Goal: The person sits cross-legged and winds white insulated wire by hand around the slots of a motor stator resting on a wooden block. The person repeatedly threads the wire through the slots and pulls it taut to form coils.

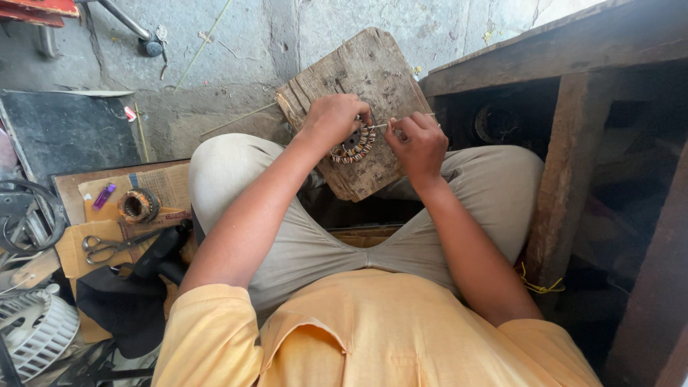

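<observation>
A: From the head view, what's your left hand (333, 118) doing?

B: It's curled over the round wound coil ring (355, 145), pressing it on the worn wooden board (373, 72) across your knees.

A: And your right hand (418, 143)?

B: Just beside it, fingers pinched shut on a thin stick (380, 125) that points at the ring. Scissors (107, 247) lie well off to your left.

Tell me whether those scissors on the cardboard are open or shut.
Slightly open. The scissors lie flat on the cardboard with their two handle loops apart; the blades are too dark to tell.
</observation>
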